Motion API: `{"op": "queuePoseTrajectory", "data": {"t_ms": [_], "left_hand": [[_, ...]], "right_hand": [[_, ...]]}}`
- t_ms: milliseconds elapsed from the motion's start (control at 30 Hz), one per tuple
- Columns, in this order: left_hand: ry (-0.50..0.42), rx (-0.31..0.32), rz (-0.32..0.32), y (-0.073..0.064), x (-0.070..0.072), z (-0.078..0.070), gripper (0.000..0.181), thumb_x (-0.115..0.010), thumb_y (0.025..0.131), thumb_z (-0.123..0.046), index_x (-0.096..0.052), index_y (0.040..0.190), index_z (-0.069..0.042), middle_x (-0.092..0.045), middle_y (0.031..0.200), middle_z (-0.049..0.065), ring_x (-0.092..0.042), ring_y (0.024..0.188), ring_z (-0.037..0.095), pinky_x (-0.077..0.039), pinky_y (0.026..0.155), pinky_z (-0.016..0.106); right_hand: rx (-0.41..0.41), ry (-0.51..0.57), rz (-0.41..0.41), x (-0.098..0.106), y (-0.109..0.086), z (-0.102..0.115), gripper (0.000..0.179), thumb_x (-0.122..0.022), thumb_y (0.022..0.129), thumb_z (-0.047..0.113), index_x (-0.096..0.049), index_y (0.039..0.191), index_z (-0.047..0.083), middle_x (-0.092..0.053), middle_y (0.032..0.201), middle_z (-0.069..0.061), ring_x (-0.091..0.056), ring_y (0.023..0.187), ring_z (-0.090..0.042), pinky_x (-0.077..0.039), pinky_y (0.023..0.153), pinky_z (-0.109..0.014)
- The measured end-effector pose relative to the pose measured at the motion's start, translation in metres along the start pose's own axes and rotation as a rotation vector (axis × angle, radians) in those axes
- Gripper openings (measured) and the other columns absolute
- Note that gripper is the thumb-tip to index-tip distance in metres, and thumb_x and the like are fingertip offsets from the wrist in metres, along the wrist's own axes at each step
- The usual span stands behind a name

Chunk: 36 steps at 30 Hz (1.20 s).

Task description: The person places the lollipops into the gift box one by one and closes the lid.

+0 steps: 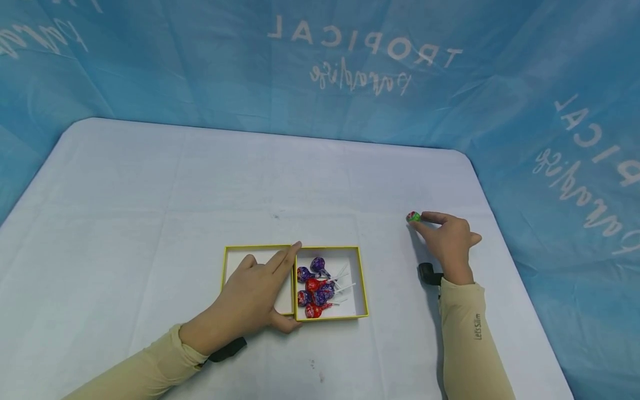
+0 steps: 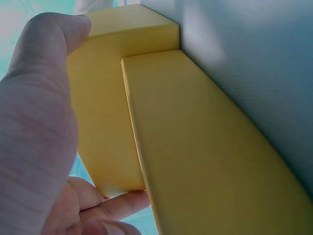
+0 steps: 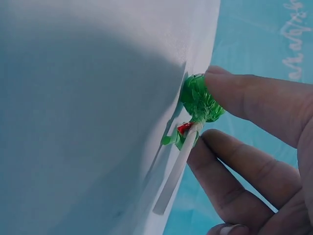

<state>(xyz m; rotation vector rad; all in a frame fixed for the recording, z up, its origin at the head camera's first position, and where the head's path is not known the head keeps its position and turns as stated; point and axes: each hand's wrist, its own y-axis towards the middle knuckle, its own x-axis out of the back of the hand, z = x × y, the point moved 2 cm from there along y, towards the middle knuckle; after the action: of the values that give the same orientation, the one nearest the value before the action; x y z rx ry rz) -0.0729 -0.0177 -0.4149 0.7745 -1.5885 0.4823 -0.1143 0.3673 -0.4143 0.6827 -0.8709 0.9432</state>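
My left hand [image 1: 252,289] spans the right half of a pair of yellow-edged open trays, a box [image 1: 354,278] holding lollipops. Its thumb is at the near wall and the fingers at the far wall. The left half, a similar shallow tray [image 1: 225,272], lies partly beneath that hand. Inside the box, several purple and red wrapped lollipops [image 1: 316,284] lie with their white sticks pointing right. Over to the right, my right hand [image 1: 447,241] pinches a green-wrapped lollipop [image 3: 198,100] by its head, between thumb and fingers; its white stick slants down in the right wrist view.
A white cloth covers the table [image 1: 225,183]. Blue printed fabric [image 1: 210,66] hangs behind and along the right side. Dark wrist camera mounts [image 1: 429,274] sit at both wrists.
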Motion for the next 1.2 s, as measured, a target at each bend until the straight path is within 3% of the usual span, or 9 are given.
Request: {"op": "queuePoseTrajectory", "data": {"t_ms": [667,833,1000,1200], "left_hand": [[-0.007,-0.001,0.01,-0.001,0.002,0.0,0.133,-0.072,0.06,-0.083,-0.029,0.158,-0.003,-0.058,0.143,0.006,-0.044,0.052,0.005,-0.03,0.069,0.029],[-0.009,-0.005,0.007,-0.002,0.002,0.0,0.133,-0.072,0.059,-0.083,-0.03,0.157,-0.003,-0.057,0.144,0.006,-0.043,0.052,0.005,-0.03,0.069,0.029],[-0.022,-0.003,0.005,-0.002,0.002,0.0,0.133,-0.073,0.06,-0.082,-0.03,0.157,-0.003,-0.057,0.144,0.006,-0.043,0.052,0.005,-0.029,0.069,0.029],[-0.021,-0.003,0.0,-0.002,0.002,0.0,0.133,-0.072,0.06,-0.083,-0.029,0.158,-0.003,-0.057,0.143,0.006,-0.042,0.052,0.005,-0.029,0.069,0.029]], "right_hand": [[-0.027,-0.019,0.072,-0.003,0.005,0.003,0.042,-0.076,0.087,0.037,-0.077,0.112,0.003,-0.072,0.11,-0.023,-0.058,0.114,-0.042,-0.016,0.087,-0.057],[0.027,-0.007,0.033,-0.005,0.004,0.005,0.037,-0.078,0.085,0.034,-0.079,0.108,0.005,-0.073,0.089,-0.021,-0.06,0.104,-0.04,-0.015,0.086,-0.056],[0.099,0.02,-0.015,-0.005,0.0,0.015,0.031,-0.079,0.084,0.031,-0.081,0.103,0.006,-0.063,0.064,-0.015,-0.06,0.092,-0.037,-0.014,0.084,-0.054],[0.178,0.027,-0.034,0.0,-0.007,0.035,0.028,-0.081,0.082,0.027,-0.081,0.101,0.007,-0.056,0.054,-0.01,-0.053,0.085,-0.033,-0.012,0.083,-0.054]]}}
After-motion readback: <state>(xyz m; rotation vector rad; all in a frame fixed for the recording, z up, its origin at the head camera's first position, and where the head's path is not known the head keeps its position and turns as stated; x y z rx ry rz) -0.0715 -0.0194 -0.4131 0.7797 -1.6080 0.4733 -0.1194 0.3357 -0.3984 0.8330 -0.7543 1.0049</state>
